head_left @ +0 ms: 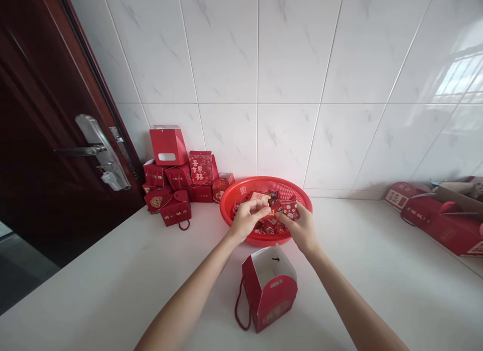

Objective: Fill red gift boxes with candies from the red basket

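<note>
Basket (267, 184) of red plastic with a perforated wall stands toward the far side of the counter (396, 275), near the tiled wall (287, 129), holding a heap of small wrapped sweets (268, 229), mostly red. Above it the two hands come close together. Left hand (247, 220) has its thumb and fingertips pinching the left end of a small red packet (274, 210); right hand (302, 229) grips the same packet from the right, thumb laid along its near side. Just beside the right fingers is a patterned packet (290, 208) with pale round motifs (whether that hand holds it too, I cannot tell).

On the near side of the basket, between the forearms, an open red gift box (277, 298) stands upright, its pale inside showing and a red cord (237, 308) looping down at its left. More red boxes (176, 210) are piled at the far left, one with a pale oval window (166, 157) on top. At the right edge lie further red boxes (418, 210) beside an open carton (455, 196). Left of the counter is a dark reddish door (37, 89) with a metal handle (85, 151).
</note>
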A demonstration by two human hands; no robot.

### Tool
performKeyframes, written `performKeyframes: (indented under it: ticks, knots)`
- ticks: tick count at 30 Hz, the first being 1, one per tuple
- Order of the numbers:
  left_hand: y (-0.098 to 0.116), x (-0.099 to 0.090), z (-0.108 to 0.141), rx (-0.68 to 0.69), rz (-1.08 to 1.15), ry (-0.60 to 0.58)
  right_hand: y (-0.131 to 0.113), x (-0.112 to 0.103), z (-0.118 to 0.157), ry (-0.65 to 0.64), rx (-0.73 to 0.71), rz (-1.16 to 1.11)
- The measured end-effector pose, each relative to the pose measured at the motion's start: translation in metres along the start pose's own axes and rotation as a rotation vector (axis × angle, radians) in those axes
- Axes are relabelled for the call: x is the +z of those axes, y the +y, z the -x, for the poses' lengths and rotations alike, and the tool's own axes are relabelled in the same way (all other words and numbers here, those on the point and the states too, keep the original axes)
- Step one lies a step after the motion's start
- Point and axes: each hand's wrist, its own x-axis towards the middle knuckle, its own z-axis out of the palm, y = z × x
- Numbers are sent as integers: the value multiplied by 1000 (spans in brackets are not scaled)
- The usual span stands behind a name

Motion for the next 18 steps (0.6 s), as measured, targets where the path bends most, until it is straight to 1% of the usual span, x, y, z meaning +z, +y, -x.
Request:
performKeyframes:
  ticks: [5, 9, 13, 18]
  knots:
    - [-2, 3, 0, -36, -24, 16, 2, 2, 2, 10, -19, -4]
    - [-4, 1, -1, -52, 15, 2, 3, 3, 3, 1, -29, 20]
    - [-5, -1, -2, -41, 23, 0, 3, 4, 3, -14, -21, 30]
    - [-2, 0, 0, -21, -1, 13, 3, 3, 2, 2, -28, 18]
